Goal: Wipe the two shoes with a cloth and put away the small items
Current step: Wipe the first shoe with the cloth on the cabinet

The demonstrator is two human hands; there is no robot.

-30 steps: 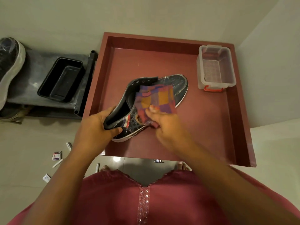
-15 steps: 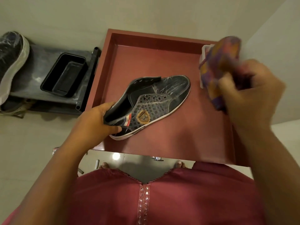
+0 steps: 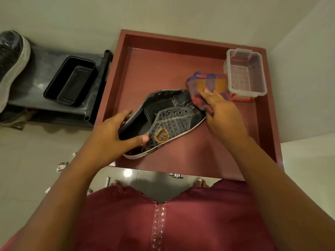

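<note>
Dark shoe [image 3: 168, 122] laid on side in red tray [image 3: 268, 113], heel clamped in left hand [image 3: 116, 136] grip. Checked cloth [image 3: 208, 84] pressed on toe, right hand [image 3: 219, 109] closed on it. Clear tub [image 3: 245, 73] just beside cloth. Second shoe [image 3: 10, 62] seen on grey shelf [image 3: 41, 66], far left.

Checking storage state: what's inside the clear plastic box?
The clear plastic box shows only its gridded bottom, nothing in it. The checked cloth hides part of its left wall from outside.
</note>
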